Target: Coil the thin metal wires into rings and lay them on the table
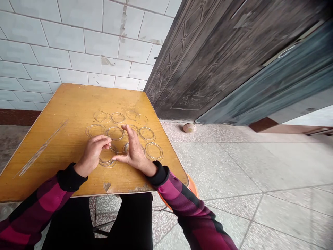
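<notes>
My left hand [94, 150] pinches a thin wire [110, 147] between thumb and fingertips, over the near part of the table. The wire curves down and right toward my right hand [134, 150]. That hand is spread, thumb and fingers wide apart, and I cannot tell whether the wire touches its palm. Below and between the hands lie several coiled wire rings [107, 162], partly hidden by them. Farther back, more wire rings sit in rough rows, among them a ring [95, 131] at the left and a ring [154, 150] at the right.
A bundle of straight wires [39, 152] lies along the left of the yellow wooden table [75, 100]. Behind stand a white tiled wall [78, 38] and a dark carved door [187, 69]. A ball [189, 127] rests on the floor, and an orange stool [192, 187] shows beside the table.
</notes>
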Motion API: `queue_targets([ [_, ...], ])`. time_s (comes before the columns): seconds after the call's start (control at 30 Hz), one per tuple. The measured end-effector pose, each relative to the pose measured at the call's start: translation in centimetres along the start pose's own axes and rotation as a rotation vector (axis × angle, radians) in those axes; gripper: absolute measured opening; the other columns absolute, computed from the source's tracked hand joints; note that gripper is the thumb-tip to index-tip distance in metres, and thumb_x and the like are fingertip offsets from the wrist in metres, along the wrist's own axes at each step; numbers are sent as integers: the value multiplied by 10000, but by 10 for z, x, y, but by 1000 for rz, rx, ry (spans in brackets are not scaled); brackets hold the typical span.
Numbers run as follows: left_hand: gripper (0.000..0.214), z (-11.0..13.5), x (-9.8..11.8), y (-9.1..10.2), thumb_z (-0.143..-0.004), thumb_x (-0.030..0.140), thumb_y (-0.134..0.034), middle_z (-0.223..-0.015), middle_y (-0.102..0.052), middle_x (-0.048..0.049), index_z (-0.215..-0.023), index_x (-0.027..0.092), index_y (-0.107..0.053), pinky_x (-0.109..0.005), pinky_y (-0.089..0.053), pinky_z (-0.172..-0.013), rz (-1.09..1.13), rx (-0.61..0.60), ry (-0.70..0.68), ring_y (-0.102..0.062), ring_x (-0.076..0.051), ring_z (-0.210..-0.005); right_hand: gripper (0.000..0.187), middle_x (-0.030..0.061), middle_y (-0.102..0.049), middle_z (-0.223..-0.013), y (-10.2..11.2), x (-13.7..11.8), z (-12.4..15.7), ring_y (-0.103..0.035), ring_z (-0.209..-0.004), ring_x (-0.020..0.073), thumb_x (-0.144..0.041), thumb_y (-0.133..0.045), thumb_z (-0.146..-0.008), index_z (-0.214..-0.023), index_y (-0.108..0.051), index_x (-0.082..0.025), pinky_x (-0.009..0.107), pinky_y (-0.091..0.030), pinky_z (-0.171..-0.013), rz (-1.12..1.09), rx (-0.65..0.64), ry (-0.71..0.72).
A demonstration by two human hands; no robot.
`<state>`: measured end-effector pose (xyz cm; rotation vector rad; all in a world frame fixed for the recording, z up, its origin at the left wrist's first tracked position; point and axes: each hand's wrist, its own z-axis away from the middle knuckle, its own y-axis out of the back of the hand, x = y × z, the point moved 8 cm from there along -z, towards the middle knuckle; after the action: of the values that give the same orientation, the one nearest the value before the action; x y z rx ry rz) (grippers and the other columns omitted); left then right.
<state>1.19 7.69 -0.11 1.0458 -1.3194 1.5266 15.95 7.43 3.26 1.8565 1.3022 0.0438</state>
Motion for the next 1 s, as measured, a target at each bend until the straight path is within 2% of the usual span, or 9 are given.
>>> queue_targets([
  [0.07, 220, -4, 1, 2, -641, 338, -740, -620, -598, -14, -581, 156, -632, -260, -407, -621, -34, -27, -9, -507, -108, -600, 1110, 191, -446, -1477, 6, 6, -1, -478, -1343, 347, -756, -613, -769, -1586, -67, -240, 584, -439, -1078, -112, 24, -53],
  [0.13, 232, -8, 2, 6, -650, 356, -750, -635, -608, -23, -604, 152, -649, -258, -410, -623, -65, -48, -12, -517, -109, -605, 849, 164, -532, -1408, 14, 18, -2, -550, -1276, 297, -672, -549, -881, -1551, -239, -254, 533, -488, -1034, -267, 71, -163],
  [0.23, 245, -13, 0, 10, -646, 370, -767, -629, -606, -28, -617, 146, -672, -259, -405, -608, -133, -96, -3, -511, -112, -594, 500, 108, -692, -1141, 15, 40, -1, -676, -963, 202, -569, -509, -954, -1310, -577, -223, 391, -571, -847, -487, 96, -403],
  [0.3, 250, -15, 0, 11, -640, 377, -774, -630, -609, -33, -621, 145, -684, -259, -396, -597, -191, -125, 0, -505, -113, -586, 412, 60, -718, -943, 7, 50, 1, -636, -691, 126, -545, -574, -923, -1110, -674, -192, 287, -552, -651, -610, 57, -539],
  [0.37, 254, -17, 2, 11, -640, 386, -769, -625, -610, -35, -612, 147, -686, -258, -385, -586, -247, -147, -8, -498, -112, -579, 380, 13, -690, -811, -4, 54, 3, -547, -531, 70, -527, -674, -851, -1008, -688, -181, 221, -476, -499, -732, -5, -625],
  [0.47, 251, -18, 5, 10, -630, 392, -771, -610, -617, -34, -617, 152, -699, -261, -381, -576, -309, -173, -19, -495, -116, -568, 405, -22, -652, -742, -18, 54, 7, -543, -482, 49, -501, -781, -735, -952, -673, -176, 184, -438, -420, -882, -85, -700],
  [0.67, 287, -20, 14, 17, -660, 427, -772, -719, -709, -67, -767, 162, -751, -287, -448, -618, -338, -114, -87, -560, -145, -606, 416, -25, -648, -691, -28, 54, 10, -621, -505, 78, -460, -828, -684, -909, -644, -162, 217, -532, -485, -988, -121, -780],
  [0.9, 268, -20, 25, 23, -763, 433, -676, -786, -747, -68, -797, 177, -748, -297, -502, -665, -454, -112, -210, -615, -160, -649, 442, -28, -657, -701, -30, 58, 11, -637, -508, 75, -468, -849, -665, -903, -635, -164, 206, -539, -490, -1062, -97, -793],
  [1.0, 227, -20, 29, 22, -770, 388, -665, -797, -759, -49, -820, 182, -748, -294, -512, -670, -579, -111, -274, -648, -173, -686, 467, -30, -663, -697, -33, 58, 12, -643, -515, 78, -482, -864, -642, -898, -636, -164, 197, -536, -486, -1100, -97, -811],
])
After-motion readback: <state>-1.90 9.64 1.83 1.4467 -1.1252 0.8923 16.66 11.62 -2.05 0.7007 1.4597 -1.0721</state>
